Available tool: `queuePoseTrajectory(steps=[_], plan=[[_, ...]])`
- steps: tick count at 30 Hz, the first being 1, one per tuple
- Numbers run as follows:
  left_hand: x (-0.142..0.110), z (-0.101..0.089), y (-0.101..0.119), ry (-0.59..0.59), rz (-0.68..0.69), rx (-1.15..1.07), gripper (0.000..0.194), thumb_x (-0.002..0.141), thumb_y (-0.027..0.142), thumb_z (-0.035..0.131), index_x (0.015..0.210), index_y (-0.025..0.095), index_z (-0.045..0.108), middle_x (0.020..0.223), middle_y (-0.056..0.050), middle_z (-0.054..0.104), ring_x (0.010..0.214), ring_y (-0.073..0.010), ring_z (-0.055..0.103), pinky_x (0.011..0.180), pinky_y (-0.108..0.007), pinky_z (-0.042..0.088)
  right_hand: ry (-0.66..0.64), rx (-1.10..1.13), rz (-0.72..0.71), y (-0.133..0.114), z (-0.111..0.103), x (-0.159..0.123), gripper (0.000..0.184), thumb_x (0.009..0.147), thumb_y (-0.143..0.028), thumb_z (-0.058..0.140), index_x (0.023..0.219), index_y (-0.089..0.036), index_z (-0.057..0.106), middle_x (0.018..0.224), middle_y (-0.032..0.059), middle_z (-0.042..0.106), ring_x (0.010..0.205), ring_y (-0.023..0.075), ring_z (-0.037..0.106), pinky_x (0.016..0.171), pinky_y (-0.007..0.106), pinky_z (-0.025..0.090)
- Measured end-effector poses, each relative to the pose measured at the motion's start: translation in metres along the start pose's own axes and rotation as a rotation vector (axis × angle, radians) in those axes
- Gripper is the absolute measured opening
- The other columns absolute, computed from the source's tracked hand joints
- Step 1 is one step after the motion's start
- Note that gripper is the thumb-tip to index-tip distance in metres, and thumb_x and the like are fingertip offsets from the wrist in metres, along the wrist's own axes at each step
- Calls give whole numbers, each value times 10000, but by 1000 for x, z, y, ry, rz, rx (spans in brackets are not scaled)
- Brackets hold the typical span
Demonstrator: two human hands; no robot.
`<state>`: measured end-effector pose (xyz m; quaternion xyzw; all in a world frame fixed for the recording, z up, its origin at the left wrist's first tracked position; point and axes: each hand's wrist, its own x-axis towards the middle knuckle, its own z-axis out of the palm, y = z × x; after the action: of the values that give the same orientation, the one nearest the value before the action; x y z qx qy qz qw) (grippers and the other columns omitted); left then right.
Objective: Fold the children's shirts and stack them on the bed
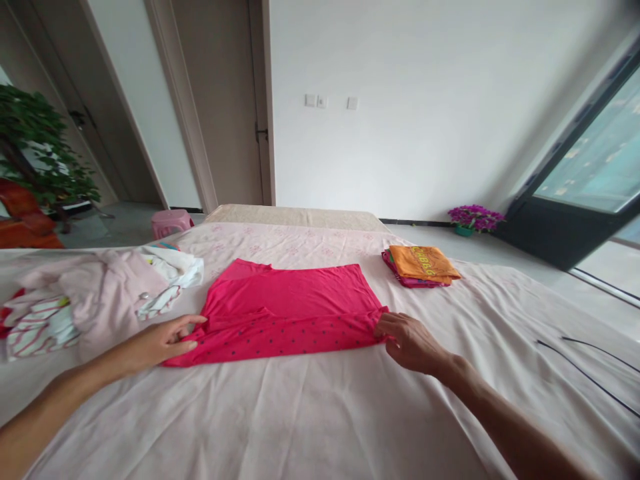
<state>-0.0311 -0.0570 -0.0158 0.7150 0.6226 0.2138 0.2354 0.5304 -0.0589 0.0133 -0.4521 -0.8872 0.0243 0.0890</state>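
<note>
A red-pink shirt (315, 290) lies on the light pink sheet (320, 420) in front of me, with its near part folded over into a strip with dark dots. The left end of this strip is between the thumb and fingers of my left hand (167, 341). At the opposite end, my right hand (411, 341) pinches the corner, fingers curled and pressed together. The shirt's far part lies flat on the sheet. Beyond my right hand sits a stack of folded clothes, topped by an orange garment (423, 262) with yellow lettering.
To the left is a loose heap of clothes, including a pale pink garment (107, 293) and a white one (183, 265). A thin black cable (585, 373) runs along the right. Past the sheet stand a pink stool (171, 223), a potted purple flower (475, 218) and a leafy plant (43, 140).
</note>
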Motion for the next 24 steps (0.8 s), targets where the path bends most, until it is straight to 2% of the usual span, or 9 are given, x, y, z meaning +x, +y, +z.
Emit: queuePoseTrajectory(steps=[1, 3, 5, 7, 10, 13, 17, 20, 24], plan=[[3, 2, 2, -6, -16, 31, 564, 730, 559, 613, 1184, 232, 678, 794, -24, 713, 667, -207, 676, 617, -285, 555, 18, 21, 37, 1, -1, 2, 273, 782, -90, 467, 913, -230, 662, 925, 38, 680, 870, 183, 601, 799, 286, 425], [13, 6, 10, -29, -2, 100, 584, 776, 555, 587, 1261, 232, 624, 948, -44, 717, 773, -214, 685, 703, -295, 544, 82, 31, 131, 6, -2, 12, 235, 894, -209, 466, 988, -232, 681, 989, 53, 686, 914, 190, 611, 815, 293, 436], [23, 12, 21, 37, 75, 208, 511, 768, 514, 615, 1206, 254, 648, 1087, -58, 696, 929, -236, 672, 827, -315, 514, 135, 2, 213, 12, 0, 23, 263, 947, -315, 462, 1062, -227, 682, 1024, 66, 685, 942, 200, 612, 814, 299, 436], [30, 19, 31, 62, 165, 280, 339, 777, 432, 608, 1053, 251, 687, 1073, -55, 689, 979, -240, 649, 885, -329, 477, 122, -32, 241, 17, 3, 32, 268, 938, -363, 505, 1081, -223, 682, 1020, 66, 685, 949, 207, 607, 804, 299, 429], [38, 26, 40, 62, 192, 258, 156, 807, 327, 533, 868, 231, 640, 929, -32, 690, 902, -211, 645, 852, -319, 466, 55, -38, 249, 21, 9, 38, 199, 891, -350, 578, 989, -220, 692, 949, 47, 685, 913, 199, 597, 782, 283, 411], [46, 29, 39, 116, 137, 126, 136, 817, 320, 502, 890, 233, 578, 910, -7, 691, 879, -191, 655, 821, -298, 479, 59, -19, 246, 22, 15, 38, 121, 865, -295, 592, 887, -212, 677, 891, 36, 676, 897, 190, 582, 782, 271, 392], [61, 35, 27, 296, 124, 7, 177, 822, 321, 501, 955, 221, 559, 960, -25, 695, 916, -195, 669, 855, -312, 505, 120, -13, 246, 24, 20, 38, 86, 842, -237, 573, 863, -205, 650, 877, 33, 665, 882, 183, 570, 769, 263, 376], [65, 44, 20, 376, 138, 67, 239, 799, 257, 512, 1020, 197, 580, 1033, -72, 680, 931, -213, 671, 872, -351, 529, 113, -21, 252, 24, 22, 38, 92, 828, -207, 555, 856, -207, 643, 847, 26, 663, 860, 179, 568, 767, 262, 367], [53, 52, 27, 523, 284, 264, 319, 838, 178, 482, 1133, 192, 601, 1172, -109, 633, 1139, -249, 595, 1033, -421, 463, 89, -33, 260, 24, 18, 38, 127, 829, -225, 559, 900, -214, 663, 863, 28, 673, 889, 187, 575, 808, 271, 365]])
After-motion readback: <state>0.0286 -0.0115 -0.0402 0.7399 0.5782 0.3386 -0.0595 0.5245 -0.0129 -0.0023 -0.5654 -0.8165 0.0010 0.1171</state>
